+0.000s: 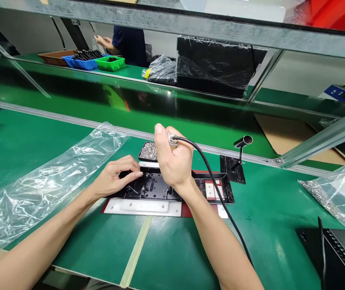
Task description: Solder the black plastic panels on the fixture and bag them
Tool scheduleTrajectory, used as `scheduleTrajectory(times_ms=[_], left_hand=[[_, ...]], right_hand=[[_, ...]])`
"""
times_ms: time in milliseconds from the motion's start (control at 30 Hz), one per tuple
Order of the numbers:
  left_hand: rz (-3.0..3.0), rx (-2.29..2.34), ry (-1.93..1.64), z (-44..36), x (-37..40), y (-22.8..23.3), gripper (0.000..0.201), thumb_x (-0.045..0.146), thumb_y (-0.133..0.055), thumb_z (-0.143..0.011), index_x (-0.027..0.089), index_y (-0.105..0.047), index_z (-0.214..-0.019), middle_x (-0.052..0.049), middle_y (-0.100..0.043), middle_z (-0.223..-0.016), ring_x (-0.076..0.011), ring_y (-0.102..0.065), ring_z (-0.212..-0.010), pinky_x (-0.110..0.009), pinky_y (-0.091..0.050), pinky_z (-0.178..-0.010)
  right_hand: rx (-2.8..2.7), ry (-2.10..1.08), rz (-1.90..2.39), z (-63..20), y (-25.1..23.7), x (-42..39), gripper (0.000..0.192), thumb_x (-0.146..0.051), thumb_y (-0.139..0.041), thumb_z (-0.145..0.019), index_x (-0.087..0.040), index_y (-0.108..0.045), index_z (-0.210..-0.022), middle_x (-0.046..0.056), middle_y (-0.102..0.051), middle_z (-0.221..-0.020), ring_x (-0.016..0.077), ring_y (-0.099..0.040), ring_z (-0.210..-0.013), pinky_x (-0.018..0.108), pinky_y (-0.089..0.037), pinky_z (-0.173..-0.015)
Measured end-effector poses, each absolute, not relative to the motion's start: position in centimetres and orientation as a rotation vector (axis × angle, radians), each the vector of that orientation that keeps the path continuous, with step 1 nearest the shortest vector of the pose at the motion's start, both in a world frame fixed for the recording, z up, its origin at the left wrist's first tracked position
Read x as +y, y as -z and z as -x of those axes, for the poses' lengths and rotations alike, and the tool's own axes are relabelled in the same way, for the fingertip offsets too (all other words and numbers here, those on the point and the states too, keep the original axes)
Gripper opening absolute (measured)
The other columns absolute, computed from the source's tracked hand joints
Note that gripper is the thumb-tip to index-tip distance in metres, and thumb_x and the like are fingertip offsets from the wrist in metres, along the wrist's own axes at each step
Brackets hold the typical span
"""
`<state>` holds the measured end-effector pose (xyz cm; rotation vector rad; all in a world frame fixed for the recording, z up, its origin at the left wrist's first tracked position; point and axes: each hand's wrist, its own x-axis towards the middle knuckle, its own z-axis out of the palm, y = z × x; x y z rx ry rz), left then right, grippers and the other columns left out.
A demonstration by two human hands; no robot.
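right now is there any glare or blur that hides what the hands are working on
Head view: the hands, left and right, and the black part show sharp. Glare streaks the glossy green shelf and the clear bag. The frame bows towards its edges, and the right hand covers the tool tip.

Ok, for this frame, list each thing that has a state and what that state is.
right hand: closed around the corded tool, upright over the housing
corded tool: gripped, cable trailing toward the person
left hand: resting on the housing's left end
black housing: lying open-side up on the fixture
screw tray: filled with screws
clear bag: lying flat on the table
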<state>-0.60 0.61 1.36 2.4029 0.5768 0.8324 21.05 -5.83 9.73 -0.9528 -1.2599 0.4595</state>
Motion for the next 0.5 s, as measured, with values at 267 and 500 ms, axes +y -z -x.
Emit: scheduleTrajectory(times_ms=[267, 500], left_hand=[[-2.404, 0.586, -0.826, 0.52, 0.75, -1.25, 0.018, 0.026, -0.067, -0.103, 0.019, -0.074, -0.088, -0.003, -0.072, -0.086, -0.0171, -0.064, -0.087, -0.033, -0.049, -0.085], [-2.347, 0.600, -0.807, 0.40, 1.18, -1.52, 0.025, 0.029, -0.065, -0.104, 0.019, -0.074, -0.082, -0.002, -0.071, -0.082, -0.0151, -0.064, -0.082, -0.029, -0.049, -0.080]], right_hand=[[-1.273, -0.496, 0.933, -21.20, -9.78, -5.86, 0.055, -0.053, -0.055, -0.105, -0.023, -0.031, -0.066, -0.004, -0.029, -0.062, 0.0098, -0.028, -0.058, 0.029, -0.027, -0.056], [-1.205, -0.572, 0.912, -20.97, -9.72, -5.70, 0.055, -0.058, -0.057, -0.102, -0.024, -0.035, -0.066, -0.004, -0.036, -0.060, 0.0097, -0.033, -0.056, 0.026, -0.032, -0.052]])
